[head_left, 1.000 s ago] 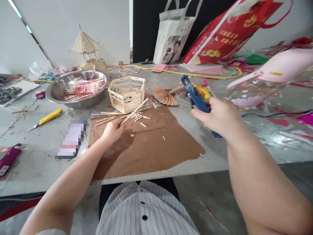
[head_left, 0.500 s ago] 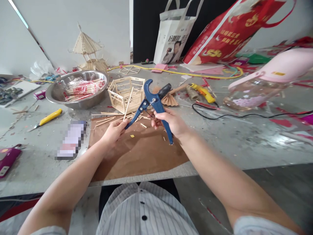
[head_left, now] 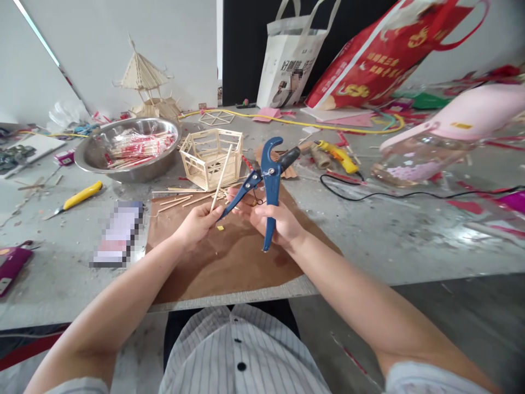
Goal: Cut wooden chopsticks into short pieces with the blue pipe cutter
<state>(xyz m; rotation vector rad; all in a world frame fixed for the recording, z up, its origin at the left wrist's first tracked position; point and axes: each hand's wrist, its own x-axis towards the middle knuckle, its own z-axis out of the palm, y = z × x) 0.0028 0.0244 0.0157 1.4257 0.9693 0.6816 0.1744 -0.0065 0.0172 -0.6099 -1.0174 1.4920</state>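
A blue pipe cutter is held up between my two hands with its handles spread. My right hand grips one handle, thumb across its front and the other fingers reaching out behind. My left hand pinches a thin wooden stick, which slants upward, and also the lower end of the cutter's other handle. Just beyond them stands a six-sided frame of sticks. Several loose sticks lie on the brown sheet beneath my hands.
To the left are a steel bowl of wrapped sticks, a yellow craft knife and a phone. A stick pavilion stands behind. On the right lie a yellow glue gun with a black cable and a pink-lidded bottle.
My right hand has turned the cutter more upright, its jaw moving right and its handle end left. Its fingers have stretched out. My left hand has shifted slightly right with the stick.
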